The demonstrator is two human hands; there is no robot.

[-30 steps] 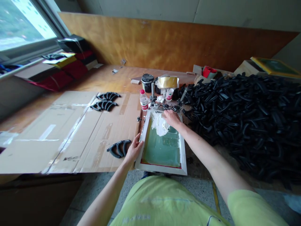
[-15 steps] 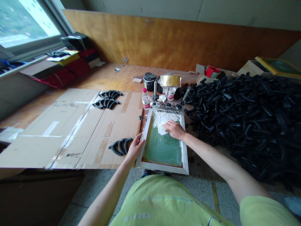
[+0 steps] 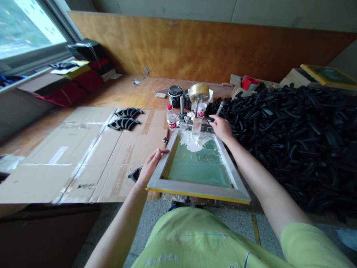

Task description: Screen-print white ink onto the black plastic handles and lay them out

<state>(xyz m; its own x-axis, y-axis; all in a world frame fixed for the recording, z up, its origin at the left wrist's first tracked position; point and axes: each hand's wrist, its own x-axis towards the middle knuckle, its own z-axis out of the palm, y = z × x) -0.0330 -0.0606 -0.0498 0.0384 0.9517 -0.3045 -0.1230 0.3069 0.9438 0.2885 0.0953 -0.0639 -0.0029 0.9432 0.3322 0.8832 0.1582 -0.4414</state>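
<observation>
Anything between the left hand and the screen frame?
Nothing visible: the left hand touches the screen frame at its left side. A black part, partly hidden by that hand, lies on the cardboard, not between.

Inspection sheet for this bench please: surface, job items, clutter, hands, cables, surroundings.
Surface: wooden table; flattened cardboard over its left part.
Job items: screen frame tilted, near end raised; white paste at its far end; flat scraper standing there.
Clutter: large heap of black parts right; red-capped bottle, black tub and tape roll beyond frame.
Hands: left hand grips frame's left edge; right hand by its far right corner, grip unclear.
Cables: nothing seen.
Surroundings: window far left; upright wooden board behind.
</observation>
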